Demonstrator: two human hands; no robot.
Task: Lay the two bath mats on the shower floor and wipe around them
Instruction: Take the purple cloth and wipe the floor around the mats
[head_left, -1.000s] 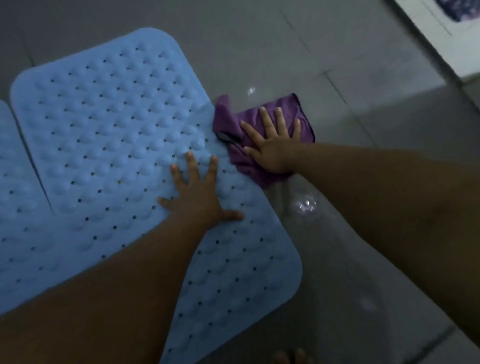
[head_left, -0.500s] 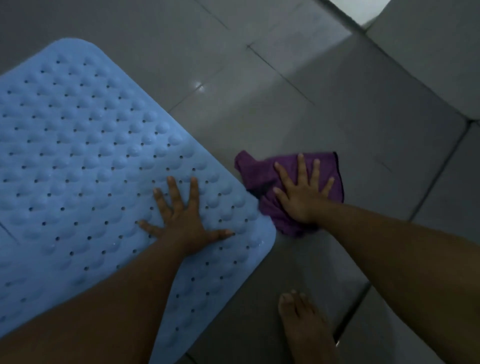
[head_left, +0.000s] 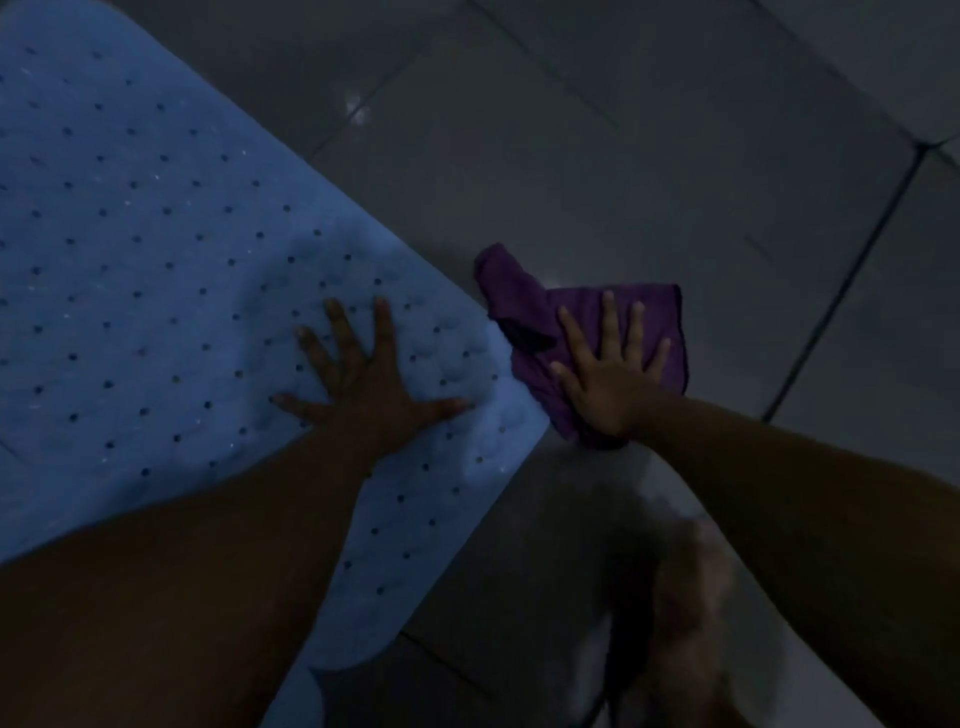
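A light blue bath mat (head_left: 156, 270) with small holes lies flat on the grey tiled shower floor (head_left: 597, 171), filling the left half of the view. My left hand (head_left: 369, 384) presses flat on the mat near its right edge, fingers spread. Just right of that edge a purple cloth (head_left: 582, 317) lies crumpled on the tiles, touching the mat's edge. My right hand (head_left: 613, 374) rests flat on the cloth with fingers apart. A strip of blue at the bottom (head_left: 296, 701) may be the second mat; I cannot tell.
Dark grout lines (head_left: 841, 291) cross the tiles at the right. A blurred bare foot (head_left: 691, 623) stands on the floor at the bottom, between my two forearms. The scene is dim.
My right hand and the purple cloth slid along the mat's right edge toward its near corner. The left hand stayed pressed on the mat. The view tilted and grew darker.
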